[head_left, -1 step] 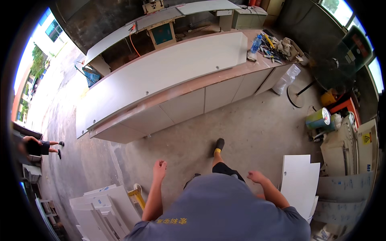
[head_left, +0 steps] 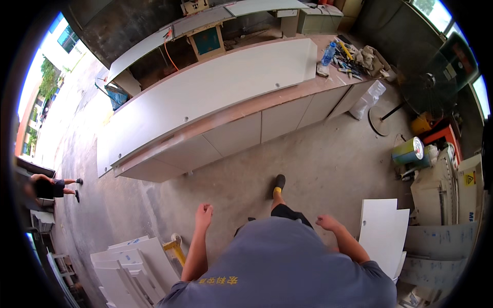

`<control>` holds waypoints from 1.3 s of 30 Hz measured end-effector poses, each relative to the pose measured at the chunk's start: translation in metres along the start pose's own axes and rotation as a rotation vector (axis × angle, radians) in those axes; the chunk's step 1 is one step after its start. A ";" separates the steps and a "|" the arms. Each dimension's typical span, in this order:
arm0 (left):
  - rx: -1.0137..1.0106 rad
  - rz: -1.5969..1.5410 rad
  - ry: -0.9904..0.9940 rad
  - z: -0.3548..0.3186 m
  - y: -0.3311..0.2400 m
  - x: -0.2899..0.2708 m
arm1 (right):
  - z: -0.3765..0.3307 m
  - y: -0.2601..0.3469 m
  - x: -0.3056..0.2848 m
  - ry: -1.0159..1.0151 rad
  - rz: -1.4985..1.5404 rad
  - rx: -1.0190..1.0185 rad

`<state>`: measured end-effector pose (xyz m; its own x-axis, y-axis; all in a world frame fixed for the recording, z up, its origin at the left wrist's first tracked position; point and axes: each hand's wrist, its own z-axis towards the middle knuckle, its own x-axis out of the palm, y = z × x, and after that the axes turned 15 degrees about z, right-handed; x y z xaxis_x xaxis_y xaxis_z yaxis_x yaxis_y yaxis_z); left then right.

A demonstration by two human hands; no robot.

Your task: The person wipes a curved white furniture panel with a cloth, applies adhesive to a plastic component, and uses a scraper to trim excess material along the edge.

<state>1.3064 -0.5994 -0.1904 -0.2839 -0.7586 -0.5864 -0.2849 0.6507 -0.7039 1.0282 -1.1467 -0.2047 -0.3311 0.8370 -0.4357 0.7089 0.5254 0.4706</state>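
My left hand (head_left: 204,216) hangs over the concrete floor with its fingers curled in, and nothing shows in it. My right hand (head_left: 330,223) is bent in front of my body, loosely closed and apparently holding nothing. Neither hand touches anything. Ahead of me, a long white board (head_left: 221,84) with small round holes along its near edge lies on a workbench (head_left: 233,136) with pale front panels. Beside my right forearm stand white panels (head_left: 377,226). Nearest my left forearm are a yellow object (head_left: 176,251) and several leaning white panels (head_left: 154,259).
On the bench's right end sit a blue plastic bottle (head_left: 327,54) and a heap of hand tools (head_left: 347,65). A standing fan (head_left: 381,123) and a metal can (head_left: 409,152) are on the right. Far left, another person (head_left: 49,188) stands.
The view has shifted very slightly. Both hands keep nearly the same pose, and nothing was taken hold of or let go.
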 end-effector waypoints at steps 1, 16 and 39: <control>-0.014 0.056 0.006 0.010 -0.006 0.005 | 0.027 0.004 -0.019 0.054 -0.037 0.010; 0.218 0.108 0.257 0.209 -0.295 0.132 | 0.304 0.196 -0.333 -0.433 -0.037 -0.304; 0.667 0.167 0.260 0.499 -0.800 0.507 | 0.523 0.221 -0.616 -0.585 -0.311 -0.684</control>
<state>1.8476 -1.5211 -0.1249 -0.5068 -0.5648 -0.6513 0.3756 0.5353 -0.7565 1.7145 -1.6261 -0.2340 0.0524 0.5327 -0.8447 0.0623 0.8425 0.5352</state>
